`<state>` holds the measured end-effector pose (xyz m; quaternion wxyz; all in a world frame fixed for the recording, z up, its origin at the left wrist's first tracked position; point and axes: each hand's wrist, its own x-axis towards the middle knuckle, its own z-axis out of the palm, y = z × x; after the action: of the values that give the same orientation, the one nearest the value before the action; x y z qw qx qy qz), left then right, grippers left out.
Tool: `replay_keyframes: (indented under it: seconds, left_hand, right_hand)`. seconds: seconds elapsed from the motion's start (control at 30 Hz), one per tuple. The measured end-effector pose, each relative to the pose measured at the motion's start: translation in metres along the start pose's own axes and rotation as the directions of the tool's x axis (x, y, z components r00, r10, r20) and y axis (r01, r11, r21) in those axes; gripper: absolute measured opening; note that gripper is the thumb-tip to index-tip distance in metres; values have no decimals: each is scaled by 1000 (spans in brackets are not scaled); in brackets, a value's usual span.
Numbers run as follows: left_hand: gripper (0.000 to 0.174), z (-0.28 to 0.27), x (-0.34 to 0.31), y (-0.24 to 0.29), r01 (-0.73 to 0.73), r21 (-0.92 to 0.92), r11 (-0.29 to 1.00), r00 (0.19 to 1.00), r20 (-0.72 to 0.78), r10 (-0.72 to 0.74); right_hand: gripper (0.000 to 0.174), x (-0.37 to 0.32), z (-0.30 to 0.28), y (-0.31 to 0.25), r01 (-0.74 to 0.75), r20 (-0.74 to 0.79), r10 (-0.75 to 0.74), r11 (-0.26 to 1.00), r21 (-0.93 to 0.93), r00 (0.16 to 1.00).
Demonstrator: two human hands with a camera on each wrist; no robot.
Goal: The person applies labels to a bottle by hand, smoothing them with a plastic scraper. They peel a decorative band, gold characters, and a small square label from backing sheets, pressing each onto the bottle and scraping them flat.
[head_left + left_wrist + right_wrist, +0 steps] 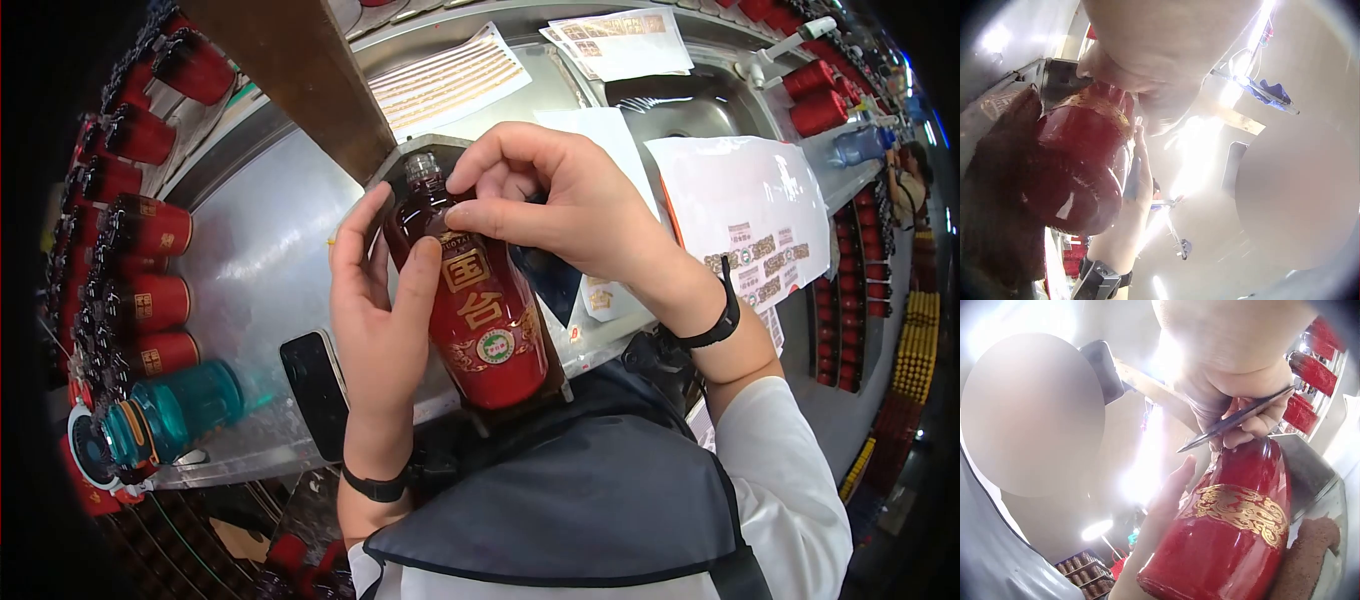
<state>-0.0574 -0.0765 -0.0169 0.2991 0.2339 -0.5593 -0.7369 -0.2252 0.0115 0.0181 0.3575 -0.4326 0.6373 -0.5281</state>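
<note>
A red glass bottle with gold lettering and a round green-and-white label leans back in a metal-edged holder, its clear neck uncapped. My left hand holds the bottle's upper left side, thumb on the front near the lettering. At the shoulder just below the neck, the thumb and forefinger of my right hand come close together. The other right fingers curl round a thin, dark, pointed flat piece, whose dark blue face shows beside the bottle in the head view. What lies under the right fingertips is hidden.
Sheets of gold-printed labels lie beyond the bottle, and a white label sheet lies to the right near a sink. A phone and a teal water bottle are at left, beside rows of red bottles.
</note>
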Motion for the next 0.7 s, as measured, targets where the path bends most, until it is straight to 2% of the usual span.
replay_keyframes:
  seconds: [0.07, 0.17, 0.3, 0.6, 0.7]
  left_hand:
    - [47, 1, 4, 1, 13, -87, 996, 1000, -12, -14]
    - [43, 2, 5, -1, -36, 11, 999, 998, -56, 37]
    - [41, 5, 6, 0, -13, -64, 998, 1000, -5, 13]
    - [35, 9, 8, -4, -66, -53, 996, 998, -19, 65]
    - [34, 8, 8, -5, -52, -84, 995, 999, -17, 50]
  right_hand:
    - [20, 0, 2, 5, 14, -15, -14, 999, 48, 1000]
    - [23, 1, 2, 7, 42, -24, -40, 996, 81, 999]
    - [25, -1, 2, 2, 33, 5, -33, 999, 17, 999]
    - [29, -1, -4, 10, 17, -98, -10, 998, 63, 995]
    - [31, -5, -2, 16, 21, -67, -13, 993, 114, 998]
